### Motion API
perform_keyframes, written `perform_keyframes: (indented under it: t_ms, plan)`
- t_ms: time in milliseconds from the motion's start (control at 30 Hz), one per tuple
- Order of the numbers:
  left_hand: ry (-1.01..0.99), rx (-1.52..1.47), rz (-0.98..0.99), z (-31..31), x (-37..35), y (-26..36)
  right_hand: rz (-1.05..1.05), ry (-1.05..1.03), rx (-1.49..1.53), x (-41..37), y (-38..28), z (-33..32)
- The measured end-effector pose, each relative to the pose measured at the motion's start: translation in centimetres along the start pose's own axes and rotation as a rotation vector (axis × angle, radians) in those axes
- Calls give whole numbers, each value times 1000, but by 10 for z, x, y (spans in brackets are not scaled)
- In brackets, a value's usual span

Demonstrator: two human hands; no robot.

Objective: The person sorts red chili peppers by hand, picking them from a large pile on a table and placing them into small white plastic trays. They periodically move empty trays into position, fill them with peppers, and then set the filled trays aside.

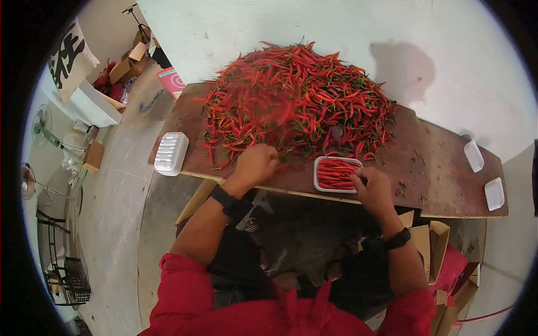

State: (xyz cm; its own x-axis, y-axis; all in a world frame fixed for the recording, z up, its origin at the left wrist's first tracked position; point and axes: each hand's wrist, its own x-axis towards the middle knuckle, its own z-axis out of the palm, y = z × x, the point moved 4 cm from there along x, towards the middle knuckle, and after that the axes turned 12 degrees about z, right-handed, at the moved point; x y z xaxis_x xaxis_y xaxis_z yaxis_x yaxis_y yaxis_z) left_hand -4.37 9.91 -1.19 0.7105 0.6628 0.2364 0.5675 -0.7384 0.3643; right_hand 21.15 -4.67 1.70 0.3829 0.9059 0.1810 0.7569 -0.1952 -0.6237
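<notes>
1. The tray (337, 191), white and shallow, sits at the near edge of the table (406, 182), in front of the pile and right of its middle.
2. Red chilies (335, 172) cover its floor, laid roughly side by side, most running left to right.
3. The right hand (372, 187) is at the tray's right end, fingers bent in and thumb close to them, at the chili ends; whether it grips one cannot be told.
4. The left hand (256, 163) is at the pile's front edge, well left of the tray, fingers curled under; what it holds, if anything, is hidden.
5. The pile (302, 95), loose red chilies with green stems, is heaped behind both hands, reaching back to the white wall (459, 61).
6. At the table's left end lies a stack (171, 152) of white trays, ribbed undersides apparently up.
7. Two more white trays, one farther back (474, 156) and one nearer (494, 194), are at the right end, well apart from the filled one.
8. Below the table's right side are open cardboard boxes (438, 246); their contents are unclear.
9. A black crate (77, 280) is at far left.
</notes>
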Motion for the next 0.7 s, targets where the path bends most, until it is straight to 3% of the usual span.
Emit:
perform_keyframes:
  t_ms: [133, 200, 333, 400, 533, 633, 700]
  plan:
    - [37, -15, 44, 5, -5, 4, -28, -106, -75, -9, -6, 21]
    - [-93, 57, -10, 6, -4, 12, -12, -126, -61, -14, -13, 25]
    - [-133, 72, -102, 15, -6, 11, -63, -201, -134, -20, -25, 32]
    - [-76, 94, -20, 24, -7, 2, -92, -209, -141, -21, -25, 36]
    - [-52, 16, -70, 15, 0, -10, -127, -220, -90, -17, -33, 39]
    - [71, -74, -46, -6, 2, -7, -143, -233, 9, -13, -39, 42]
    - [103, -253, -166, -14, 3, -6, -155, -241, 97, -10, -44, 45]
